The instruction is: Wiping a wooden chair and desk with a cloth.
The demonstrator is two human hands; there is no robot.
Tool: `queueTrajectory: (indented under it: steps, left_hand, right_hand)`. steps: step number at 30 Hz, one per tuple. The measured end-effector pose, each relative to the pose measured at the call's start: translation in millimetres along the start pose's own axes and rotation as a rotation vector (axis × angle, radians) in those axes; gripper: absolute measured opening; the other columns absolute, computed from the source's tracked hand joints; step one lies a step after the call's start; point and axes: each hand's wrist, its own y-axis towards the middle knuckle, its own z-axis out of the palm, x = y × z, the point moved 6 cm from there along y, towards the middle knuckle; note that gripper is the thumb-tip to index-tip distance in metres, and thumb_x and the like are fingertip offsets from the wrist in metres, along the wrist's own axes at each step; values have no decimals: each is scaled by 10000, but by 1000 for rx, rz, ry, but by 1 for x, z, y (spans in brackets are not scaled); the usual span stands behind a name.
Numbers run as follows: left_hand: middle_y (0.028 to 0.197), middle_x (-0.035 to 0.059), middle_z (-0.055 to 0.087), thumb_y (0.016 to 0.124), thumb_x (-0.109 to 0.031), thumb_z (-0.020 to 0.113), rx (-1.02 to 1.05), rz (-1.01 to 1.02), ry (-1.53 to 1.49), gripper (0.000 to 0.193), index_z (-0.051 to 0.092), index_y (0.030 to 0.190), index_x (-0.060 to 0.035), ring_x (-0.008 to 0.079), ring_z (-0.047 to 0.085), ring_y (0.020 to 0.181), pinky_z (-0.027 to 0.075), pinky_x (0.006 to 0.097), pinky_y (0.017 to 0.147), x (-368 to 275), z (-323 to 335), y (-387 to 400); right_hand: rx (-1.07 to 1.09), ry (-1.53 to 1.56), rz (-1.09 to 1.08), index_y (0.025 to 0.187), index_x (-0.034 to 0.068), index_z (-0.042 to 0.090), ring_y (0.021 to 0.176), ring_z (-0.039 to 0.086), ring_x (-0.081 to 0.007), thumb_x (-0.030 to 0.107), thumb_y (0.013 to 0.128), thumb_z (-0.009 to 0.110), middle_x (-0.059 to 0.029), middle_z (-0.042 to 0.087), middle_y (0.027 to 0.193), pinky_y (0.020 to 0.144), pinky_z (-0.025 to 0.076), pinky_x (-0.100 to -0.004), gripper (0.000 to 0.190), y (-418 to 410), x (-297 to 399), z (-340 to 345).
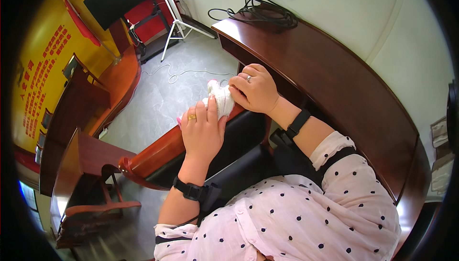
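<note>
A bunched white knitted cloth item (225,104) with pink at its ends lies over the wooden top rail (157,146) of a black-padded chair. My left hand (201,131) holds its near left part, fingers laid flat across it and the thumb at its lower edge. Curled fingers of my right hand (254,88) pinch its upper right edge. Both hands hide parts of the cloth, so its exact kind cannot be told. Black straps with small devices sit around both wrists.
To the right runs a curved dark wooden desk (322,67) with a coiled black cable (269,13) on its far end. A white tripod stand (175,22) and a thin white cord (190,72) are on the grey floor. Another wooden desk (104,144) stands at left.
</note>
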Motion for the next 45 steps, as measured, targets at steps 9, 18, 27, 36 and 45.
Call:
queueTrajectory:
  steps: [9,18,27,36,45]
  left_hand:
    - [936,159,659,849,-479,747,391,-187,-140,572,637,1139,2,338,683,845,542,452,734,2,24,30]
    - [928,142,638,845,-413,755,227,-140,-120,562,613,1200,-1,332,658,836,527,447,737,-2,21,24]
    - [1270,179,546,896,-178,657,114,-31,20,532,543,1393,-26,353,539,1170,416,473,1025,-8,12,-7]
    - [1281,179,553,903,-265,666,157,-40,-7,565,552,1428,-92,336,540,1183,386,486,1060,-9,8,-6]
    - [905,168,677,884,-440,720,641,-219,-328,527,629,1192,-21,359,684,772,541,443,687,14,38,39]
  right_hand:
    - [-25,-34,0,804,112,628,766,616,-231,225,844,700,-21,647,716,849,487,-394,140,1,2,0]
    - [0,-33,-1,816,105,638,777,627,-238,226,848,692,-29,654,727,845,484,-397,136,-1,-2,3]
    - [43,1,8,908,102,672,793,628,-246,212,839,700,-24,670,766,857,486,-394,133,0,-1,1]
    - [23,-15,-2,914,104,677,812,628,-243,222,836,699,-30,672,784,888,494,-404,143,-3,-2,1]
    - [24,-30,-2,887,107,673,803,632,-245,202,853,691,-23,673,786,872,480,-395,103,-3,-3,2]
